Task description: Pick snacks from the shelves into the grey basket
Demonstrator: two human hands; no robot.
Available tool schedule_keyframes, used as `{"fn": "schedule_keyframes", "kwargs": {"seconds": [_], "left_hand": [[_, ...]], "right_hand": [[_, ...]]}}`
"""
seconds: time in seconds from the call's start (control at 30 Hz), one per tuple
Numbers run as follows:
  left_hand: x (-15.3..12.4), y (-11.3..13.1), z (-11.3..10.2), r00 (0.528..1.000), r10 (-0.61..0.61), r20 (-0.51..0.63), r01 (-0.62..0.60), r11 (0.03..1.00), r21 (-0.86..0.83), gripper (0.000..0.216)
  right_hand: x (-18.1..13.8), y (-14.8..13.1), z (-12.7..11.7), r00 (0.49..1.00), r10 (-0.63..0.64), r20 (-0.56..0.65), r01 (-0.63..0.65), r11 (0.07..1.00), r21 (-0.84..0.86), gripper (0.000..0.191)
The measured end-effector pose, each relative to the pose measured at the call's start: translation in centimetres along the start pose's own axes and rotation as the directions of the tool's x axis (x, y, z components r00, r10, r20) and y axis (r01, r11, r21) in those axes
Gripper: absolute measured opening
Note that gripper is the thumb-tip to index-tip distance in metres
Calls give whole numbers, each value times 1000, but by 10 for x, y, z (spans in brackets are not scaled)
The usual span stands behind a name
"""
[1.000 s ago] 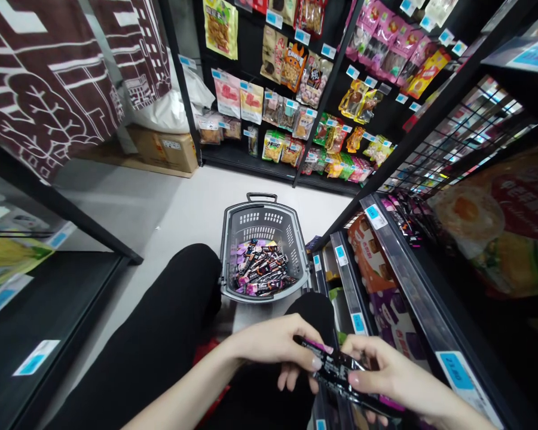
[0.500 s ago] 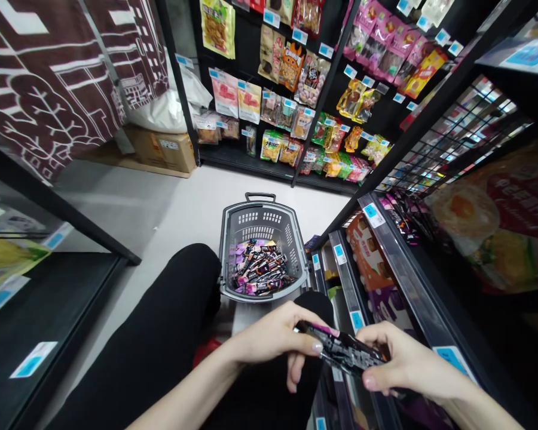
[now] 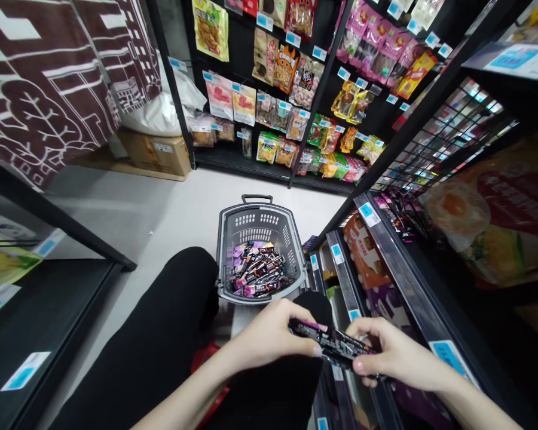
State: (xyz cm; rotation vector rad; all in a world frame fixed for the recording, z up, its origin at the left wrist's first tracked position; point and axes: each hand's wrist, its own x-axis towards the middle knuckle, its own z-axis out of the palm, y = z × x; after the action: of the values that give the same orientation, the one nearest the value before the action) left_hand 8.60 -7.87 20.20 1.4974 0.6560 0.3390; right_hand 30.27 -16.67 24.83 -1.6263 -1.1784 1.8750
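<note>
A small stack of slim black snack packets (image 3: 336,344) with pink and orange print lies between my two hands, above my lap. My left hand (image 3: 280,334) is closed on its left end, thumb on top. Closed on the right end is my right hand (image 3: 383,352), with the thumb pressed against the near side. Past my knees stands a grey shopping basket (image 3: 299,245) with its handle folded to the far side. Inside it lies a heap of similar black and purple packets (image 3: 260,269). More such packets (image 3: 399,212) sit on the shelf to the right.
On the right runs a tiered shelf (image 3: 397,272) with price tags and a big bread-like package (image 3: 497,221). Hanging snack bags (image 3: 269,143) fill the far rack. A cardboard box (image 3: 156,156) stands at the far left, and a low black shelf (image 3: 49,310) at the near left.
My right hand has moved slightly left along the packets, closer to my left hand. The view has shifted a little. Both hands keep hold of the stack.
</note>
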Motion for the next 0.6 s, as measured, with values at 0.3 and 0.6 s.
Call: {"fn": "schedule_keyframes", "kwargs": {"seconds": [0.3, 0.6], "left_hand": [[1, 0, 4, 994, 28, -104, -47, 981, -187, 25], [-5, 3, -4, 938, 174, -301, -225, 964, -143, 28]], "right_hand": [[-7, -2, -16, 990, 102, -93, -120, 968, -219, 32], [-10, -12, -1, 852, -374, -368, 164, 856, -490, 30]]}}
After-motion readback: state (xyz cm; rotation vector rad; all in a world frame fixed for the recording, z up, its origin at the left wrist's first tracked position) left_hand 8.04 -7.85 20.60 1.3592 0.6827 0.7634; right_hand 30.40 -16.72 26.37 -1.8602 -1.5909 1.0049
